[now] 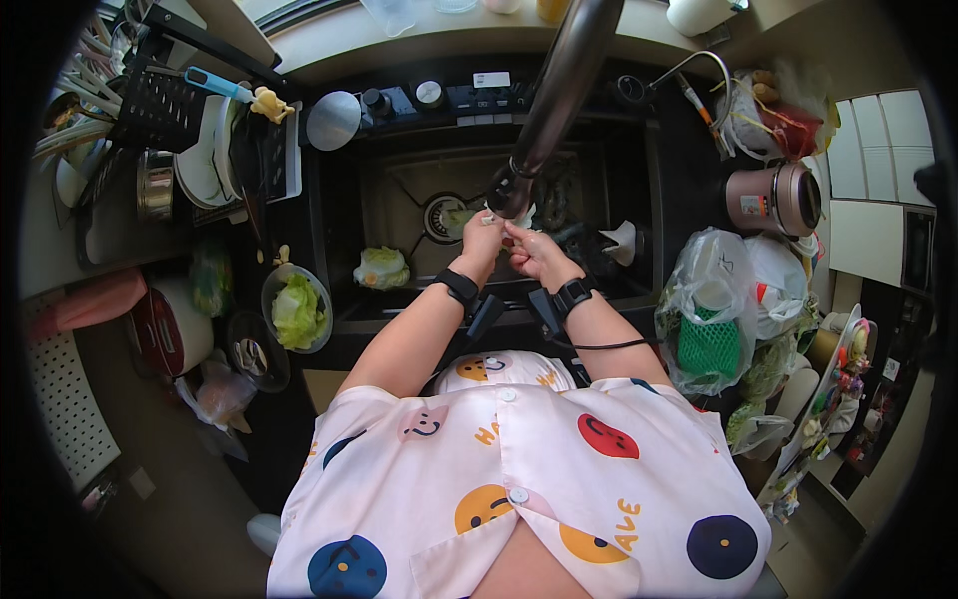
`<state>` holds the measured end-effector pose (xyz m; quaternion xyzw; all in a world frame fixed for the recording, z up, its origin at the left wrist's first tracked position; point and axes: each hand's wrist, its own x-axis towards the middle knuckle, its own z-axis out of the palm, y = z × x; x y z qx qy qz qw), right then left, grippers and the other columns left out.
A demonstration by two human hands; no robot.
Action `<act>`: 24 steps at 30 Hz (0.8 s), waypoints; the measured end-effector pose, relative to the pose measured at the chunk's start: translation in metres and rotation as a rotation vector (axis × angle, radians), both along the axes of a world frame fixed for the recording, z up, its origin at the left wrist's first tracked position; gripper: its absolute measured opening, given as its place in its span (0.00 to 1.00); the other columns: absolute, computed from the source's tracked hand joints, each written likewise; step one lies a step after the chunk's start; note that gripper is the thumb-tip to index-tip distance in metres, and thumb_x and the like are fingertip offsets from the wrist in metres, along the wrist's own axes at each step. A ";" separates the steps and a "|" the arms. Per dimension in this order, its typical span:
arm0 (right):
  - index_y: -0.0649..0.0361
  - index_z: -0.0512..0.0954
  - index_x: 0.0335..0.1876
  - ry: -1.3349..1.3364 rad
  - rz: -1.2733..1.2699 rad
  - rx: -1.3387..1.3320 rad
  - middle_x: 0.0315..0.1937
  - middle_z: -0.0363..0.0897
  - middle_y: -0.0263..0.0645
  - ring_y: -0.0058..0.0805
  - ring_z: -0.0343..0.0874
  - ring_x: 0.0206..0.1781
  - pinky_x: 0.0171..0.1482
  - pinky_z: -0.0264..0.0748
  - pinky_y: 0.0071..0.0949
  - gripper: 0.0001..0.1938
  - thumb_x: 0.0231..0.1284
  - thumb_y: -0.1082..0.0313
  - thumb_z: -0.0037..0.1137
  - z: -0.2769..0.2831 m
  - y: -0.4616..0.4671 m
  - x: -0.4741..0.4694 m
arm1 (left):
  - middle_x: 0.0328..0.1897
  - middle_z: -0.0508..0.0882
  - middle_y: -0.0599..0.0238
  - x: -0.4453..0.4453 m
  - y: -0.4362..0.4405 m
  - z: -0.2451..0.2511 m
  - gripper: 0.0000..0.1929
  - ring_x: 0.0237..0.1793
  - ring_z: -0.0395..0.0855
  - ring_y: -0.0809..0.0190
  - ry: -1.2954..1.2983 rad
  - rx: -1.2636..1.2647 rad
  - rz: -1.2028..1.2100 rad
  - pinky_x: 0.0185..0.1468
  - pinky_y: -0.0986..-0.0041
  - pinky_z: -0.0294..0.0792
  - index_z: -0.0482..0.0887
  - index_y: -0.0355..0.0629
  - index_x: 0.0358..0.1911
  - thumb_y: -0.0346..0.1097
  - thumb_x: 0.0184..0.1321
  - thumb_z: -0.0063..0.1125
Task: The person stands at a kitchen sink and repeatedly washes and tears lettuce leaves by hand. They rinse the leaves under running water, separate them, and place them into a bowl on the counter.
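Observation:
Both of my hands are over the black sink (344,180), right below the dark pull-down faucet (516,180). My left hand (483,241) and my right hand (535,253) meet at the fingertips on a pale leaf (531,219), mostly hidden by the fingers and faucet head. To the left of my left hand, a partly peeled lettuce head (382,268) rests in the sink. A piece of leaf lies on the drain strainer (441,219). Outside the sink at the left, a bowl (329,323) contains loose green lettuce leaves (298,311).
A dish rack with plates (202,165) stands at the left. Along the right counter are a pink rice cooker (763,198) and plastic bags of produce (707,322). A white piece (621,243) leans at the sink's right wall. A cable runs from my right wrist.

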<state>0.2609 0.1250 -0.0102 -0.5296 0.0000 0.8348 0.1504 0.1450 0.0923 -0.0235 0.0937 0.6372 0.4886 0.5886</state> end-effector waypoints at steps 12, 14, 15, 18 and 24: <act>0.60 0.74 0.38 -0.064 0.111 0.056 0.22 0.69 0.29 0.12 0.54 0.15 0.16 0.50 0.14 0.02 0.67 0.71 0.53 -0.034 -0.012 0.003 | 0.32 0.85 0.60 -0.005 0.008 0.033 0.06 0.34 0.81 0.64 0.265 -0.142 -0.264 0.37 0.68 0.72 0.83 0.36 0.39 0.26 0.62 0.53; 0.60 0.74 0.38 -0.045 0.223 0.106 0.23 0.71 0.30 0.12 0.54 0.16 0.17 0.51 0.14 0.03 0.66 0.71 0.54 -0.030 -0.014 0.008 | 0.33 0.86 0.60 -0.016 0.005 -0.001 0.08 0.36 0.83 0.64 0.335 -0.090 -0.373 0.39 0.69 0.72 0.84 0.35 0.41 0.26 0.61 0.53; 0.60 0.75 0.38 -0.030 0.269 0.120 0.24 0.73 0.31 0.12 0.55 0.16 0.17 0.51 0.14 0.03 0.65 0.71 0.54 -0.023 -0.013 0.011 | 0.34 0.87 0.59 -0.022 0.006 -0.005 0.09 0.37 0.83 0.64 0.369 -0.064 -0.430 0.40 0.70 0.73 0.84 0.35 0.42 0.26 0.61 0.53; 0.60 0.75 0.41 -0.035 0.434 0.132 0.26 0.75 0.32 0.11 0.56 0.16 0.18 0.52 0.13 0.03 0.65 0.72 0.53 -0.010 -0.008 0.027 | 0.36 0.86 0.64 -0.036 0.003 -0.012 0.09 0.38 0.83 0.63 0.259 -0.107 -0.406 0.42 0.72 0.72 0.85 0.37 0.43 0.26 0.62 0.53; 0.57 0.75 0.51 -0.325 0.603 0.256 0.40 0.82 0.32 0.14 0.71 0.30 0.25 0.62 0.16 0.13 0.60 0.72 0.51 -0.005 0.007 0.069 | 0.51 0.81 0.63 -0.056 0.001 0.009 0.15 0.51 0.81 0.60 -0.020 -0.199 -0.405 0.47 0.65 0.78 0.76 0.39 0.55 0.24 0.65 0.47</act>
